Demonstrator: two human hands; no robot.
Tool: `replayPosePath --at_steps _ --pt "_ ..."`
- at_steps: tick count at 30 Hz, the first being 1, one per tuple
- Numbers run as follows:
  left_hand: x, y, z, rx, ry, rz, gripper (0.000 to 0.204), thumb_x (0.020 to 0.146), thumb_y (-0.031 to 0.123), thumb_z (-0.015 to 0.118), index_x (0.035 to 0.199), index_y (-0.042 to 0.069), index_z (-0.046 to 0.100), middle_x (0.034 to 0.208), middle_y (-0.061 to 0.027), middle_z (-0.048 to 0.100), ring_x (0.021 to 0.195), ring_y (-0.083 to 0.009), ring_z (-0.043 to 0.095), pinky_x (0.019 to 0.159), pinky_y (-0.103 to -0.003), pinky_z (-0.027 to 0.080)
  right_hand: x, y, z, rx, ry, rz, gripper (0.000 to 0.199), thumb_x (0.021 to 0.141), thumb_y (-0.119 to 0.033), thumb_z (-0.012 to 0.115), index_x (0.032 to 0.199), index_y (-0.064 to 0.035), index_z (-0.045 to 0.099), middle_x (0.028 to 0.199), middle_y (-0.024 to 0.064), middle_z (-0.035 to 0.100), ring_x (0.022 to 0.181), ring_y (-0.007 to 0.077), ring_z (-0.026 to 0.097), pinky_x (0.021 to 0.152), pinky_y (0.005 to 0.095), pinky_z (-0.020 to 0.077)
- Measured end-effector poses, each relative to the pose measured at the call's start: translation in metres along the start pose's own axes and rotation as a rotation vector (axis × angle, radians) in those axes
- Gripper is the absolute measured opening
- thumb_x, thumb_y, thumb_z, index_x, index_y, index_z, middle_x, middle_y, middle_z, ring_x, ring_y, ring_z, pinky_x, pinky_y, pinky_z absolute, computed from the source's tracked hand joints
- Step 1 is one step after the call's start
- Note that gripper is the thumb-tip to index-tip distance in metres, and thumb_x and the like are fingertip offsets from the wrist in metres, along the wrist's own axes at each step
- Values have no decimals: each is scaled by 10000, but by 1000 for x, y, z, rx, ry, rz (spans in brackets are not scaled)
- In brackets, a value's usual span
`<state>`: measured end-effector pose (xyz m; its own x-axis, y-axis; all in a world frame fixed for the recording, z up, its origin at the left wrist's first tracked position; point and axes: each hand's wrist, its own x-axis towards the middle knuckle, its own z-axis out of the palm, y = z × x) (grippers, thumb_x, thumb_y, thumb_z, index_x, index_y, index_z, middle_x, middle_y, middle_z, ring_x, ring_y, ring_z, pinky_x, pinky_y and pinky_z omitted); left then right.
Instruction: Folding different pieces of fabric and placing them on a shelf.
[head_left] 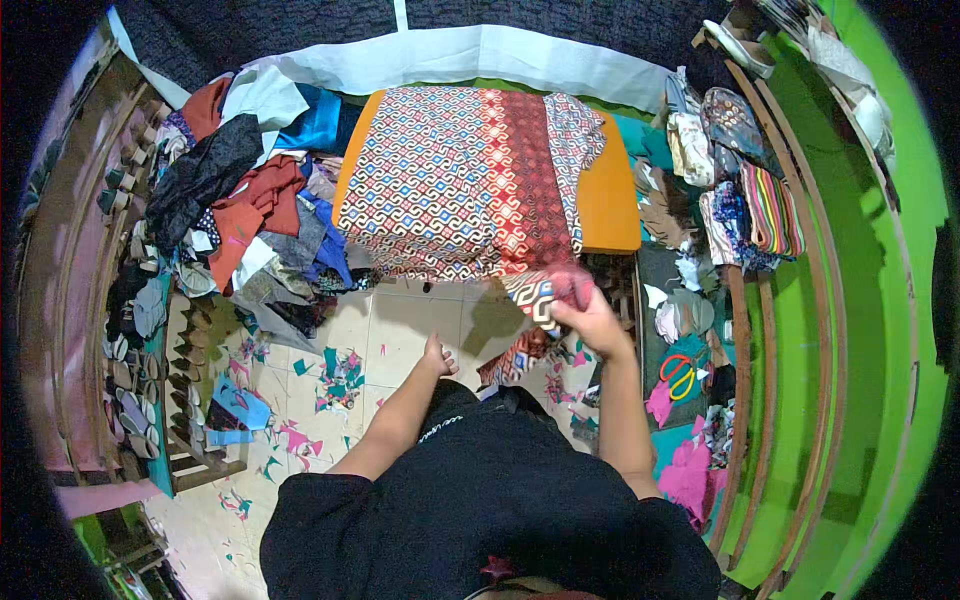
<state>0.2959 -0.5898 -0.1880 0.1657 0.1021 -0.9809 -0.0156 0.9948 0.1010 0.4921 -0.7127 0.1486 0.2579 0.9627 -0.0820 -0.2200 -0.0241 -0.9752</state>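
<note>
My right hand [592, 322], frame centre, fingers pinched shut on patterned red cloth [470, 180] draped over orange worktop [612, 195]. Left hand [437, 355] lower centre, fingers loose, empty. Scissors [682, 373] right.

Pale tiled floor [400, 335] strewn with scraps, green wall [860, 300], wooden shelves [60, 290].

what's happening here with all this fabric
A person in a black top stands at an orange table draped with red and white patterned cloth. The right hand grips a bunched corner of that cloth at the table's near edge. The left hand hangs free below the edge, holding nothing. A heap of mixed fabric pieces lies to the left, small offcuts litter the tiled floor, and red-handled scissors lie to the right.
</note>
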Motion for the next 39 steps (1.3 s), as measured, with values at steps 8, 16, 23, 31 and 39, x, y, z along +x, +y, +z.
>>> replayPosePath --at_steps 8,16,23,31,39 --pt "-33 3 43 74 -168 175 785 702 666 359 1301 180 210 1225 -102 338 1038 -263 352 875 -504 256 -3 -34 -2 -80 48 -7 410 767 -101 573 1125 13 407 1025 47 512 929 116 483 837 276 374" --pt "-82 -34 74 479 -1231 148 914 696 741 122 1294 55 208 1256 -73 368 1131 -187 351 924 -321 246 10 55 -5 251 168 193 349 777 -90 540 1102 -12 435 989 42 533 870 124 517 763 273 425" --pt "-145 -25 56 1272 -1060 598 216 762 169 604 916 28 550 825 -2 567 763 -70 493 672 -267 423 14 119 -42 540 370 306 252 787 -58 511 1025 17 474 911 79 554 828 168 558 745 284 464" --pt "-212 112 120 1424 -778 1182 375 691 244 646 974 18 545 920 -107 569 823 -163 519 744 -302 415 65 65 -47 38 -18 476 246 698 -92 608 930 -17 572 866 58 593 799 131 559 709 312 451" --pt "-326 280 233 856 -281 1622 918 649 302 696 1294 90 79 1238 -237 309 1077 -291 393 859 -348 365 214 -39 -61 385 293 -34 632 823 -486 367 1228 -7 287 1257 181 338 1140 309 348 950 410 259"
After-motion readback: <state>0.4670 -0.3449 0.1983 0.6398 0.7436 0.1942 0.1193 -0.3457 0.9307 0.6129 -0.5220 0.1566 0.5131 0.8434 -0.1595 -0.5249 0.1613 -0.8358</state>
